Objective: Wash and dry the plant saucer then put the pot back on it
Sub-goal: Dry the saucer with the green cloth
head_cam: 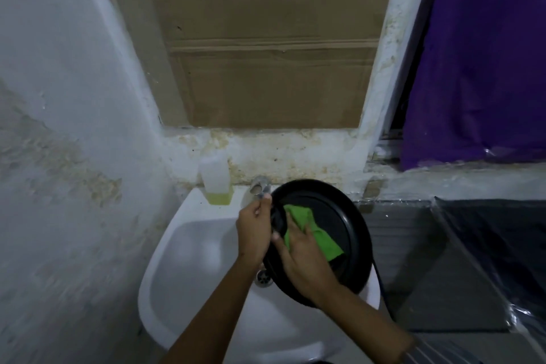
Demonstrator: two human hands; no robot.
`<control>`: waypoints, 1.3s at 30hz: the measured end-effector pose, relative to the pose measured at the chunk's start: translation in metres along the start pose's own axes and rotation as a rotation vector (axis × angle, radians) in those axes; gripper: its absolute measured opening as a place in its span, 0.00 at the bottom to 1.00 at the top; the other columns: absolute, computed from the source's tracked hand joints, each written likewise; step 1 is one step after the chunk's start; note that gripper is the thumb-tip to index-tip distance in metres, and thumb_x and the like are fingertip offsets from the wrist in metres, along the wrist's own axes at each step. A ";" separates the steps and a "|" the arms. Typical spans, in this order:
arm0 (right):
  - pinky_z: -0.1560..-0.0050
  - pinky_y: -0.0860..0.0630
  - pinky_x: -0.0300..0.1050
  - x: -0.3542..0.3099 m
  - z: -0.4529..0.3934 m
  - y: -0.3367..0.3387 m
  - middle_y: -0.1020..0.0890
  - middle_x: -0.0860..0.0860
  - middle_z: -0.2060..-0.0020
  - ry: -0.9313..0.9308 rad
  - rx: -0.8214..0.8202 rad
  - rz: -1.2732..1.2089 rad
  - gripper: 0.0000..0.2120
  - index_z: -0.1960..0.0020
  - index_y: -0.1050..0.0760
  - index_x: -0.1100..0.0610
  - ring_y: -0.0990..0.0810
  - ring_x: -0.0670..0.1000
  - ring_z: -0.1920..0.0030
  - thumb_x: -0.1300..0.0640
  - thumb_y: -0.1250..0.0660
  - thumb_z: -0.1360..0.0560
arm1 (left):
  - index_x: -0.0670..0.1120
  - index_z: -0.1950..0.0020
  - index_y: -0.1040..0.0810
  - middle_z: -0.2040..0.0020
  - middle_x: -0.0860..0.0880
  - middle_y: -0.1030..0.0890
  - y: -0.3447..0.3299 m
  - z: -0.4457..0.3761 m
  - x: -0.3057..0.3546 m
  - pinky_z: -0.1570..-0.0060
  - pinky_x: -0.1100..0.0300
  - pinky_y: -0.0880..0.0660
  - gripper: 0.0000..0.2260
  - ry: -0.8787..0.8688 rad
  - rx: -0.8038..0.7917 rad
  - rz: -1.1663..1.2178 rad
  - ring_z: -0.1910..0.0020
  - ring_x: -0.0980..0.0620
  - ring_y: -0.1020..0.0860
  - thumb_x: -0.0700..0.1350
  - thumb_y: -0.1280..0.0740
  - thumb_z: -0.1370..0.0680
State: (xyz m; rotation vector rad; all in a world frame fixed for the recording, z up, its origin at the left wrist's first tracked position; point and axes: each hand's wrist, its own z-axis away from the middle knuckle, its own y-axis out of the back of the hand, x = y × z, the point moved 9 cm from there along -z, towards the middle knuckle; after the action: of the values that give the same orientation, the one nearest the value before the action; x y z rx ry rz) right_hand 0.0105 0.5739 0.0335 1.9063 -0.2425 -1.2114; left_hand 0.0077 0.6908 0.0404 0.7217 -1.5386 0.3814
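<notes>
On the far left, a rough whitewashed plaster wall (pixel 59 127) is seen, its paint flaked away in sandy patches. Just beside it, a white ceramic wash basin (pixel 183 248) is fixed in the corner, and a metal drain (pixel 263 277) is partly visible at the bottom of its bowl. On the basin's back rim, a translucent plastic soap bottle (pixel 215 180) with a little yellow liquid at its bottom is stood upright, near a small metal tap (pixel 260 186). Behind the basin, a stained white ledge (pixel 280 154) is seen, and the opening above it is covered by a flat brown cardboard sheet (pixel 266 47).

Over the bowl, the round black plastic plant saucer (pixel 339 233) is held tilted on edge, its inner face turned toward the camera. Its left rim is gripped by the left hand (pixel 254 233), the fingers curled together around the edge. A crumpled bright green cloth (pixel 313 233) is pressed against the saucer's inner face by the right hand (pixel 304 263), whose fingers are laid flat and close together on the cloth.

To the right, a grey ribbed counter surface (pixel 413 260) is seen, partly covered by dark glossy plastic sheeting (pixel 502 245). Above it, a purple fabric curtain (pixel 478 53) is hung at the right edge.
</notes>
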 end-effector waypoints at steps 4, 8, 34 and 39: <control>0.28 0.60 0.34 -0.004 0.035 -0.009 0.39 0.48 0.25 0.184 -0.163 0.161 0.28 0.23 0.48 0.53 0.44 0.44 0.25 0.43 0.51 0.19 | 0.46 0.77 0.34 0.78 0.53 0.31 0.029 -0.017 -0.010 0.72 0.62 0.36 0.24 0.052 0.114 0.055 0.74 0.55 0.33 0.48 0.39 0.20; 0.28 0.53 0.34 0.045 0.049 0.006 0.39 0.47 0.25 0.126 -0.223 0.341 0.26 0.24 0.45 0.50 0.39 0.47 0.26 0.44 0.49 0.20 | 0.45 0.77 0.32 0.81 0.55 0.30 0.034 -0.020 -0.017 0.75 0.68 0.36 0.24 0.049 0.095 0.043 0.78 0.60 0.34 0.47 0.38 0.21; 0.26 0.59 0.39 0.038 0.040 0.002 0.32 0.47 0.28 0.191 -0.166 0.271 0.34 0.27 0.37 0.50 0.37 0.44 0.27 0.32 0.49 0.26 | 0.45 0.75 0.35 0.77 0.51 0.35 0.038 -0.033 -0.015 0.66 0.59 0.37 0.22 0.110 0.155 0.046 0.72 0.51 0.35 0.48 0.39 0.21; 0.51 0.19 0.45 0.000 0.046 0.017 0.14 0.45 0.54 0.349 0.040 0.437 0.27 0.48 0.18 0.53 0.16 0.45 0.55 0.41 0.23 0.43 | 0.40 0.66 0.29 0.67 0.41 0.31 0.029 -0.035 -0.027 0.62 0.57 0.35 0.16 0.211 0.143 0.064 0.65 0.48 0.31 0.48 0.38 0.21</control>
State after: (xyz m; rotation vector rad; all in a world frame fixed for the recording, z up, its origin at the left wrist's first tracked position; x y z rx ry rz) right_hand -0.0228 0.5377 0.0378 1.9304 -0.4670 -0.5800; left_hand 0.0152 0.7403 0.0235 0.7203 -1.3470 0.6009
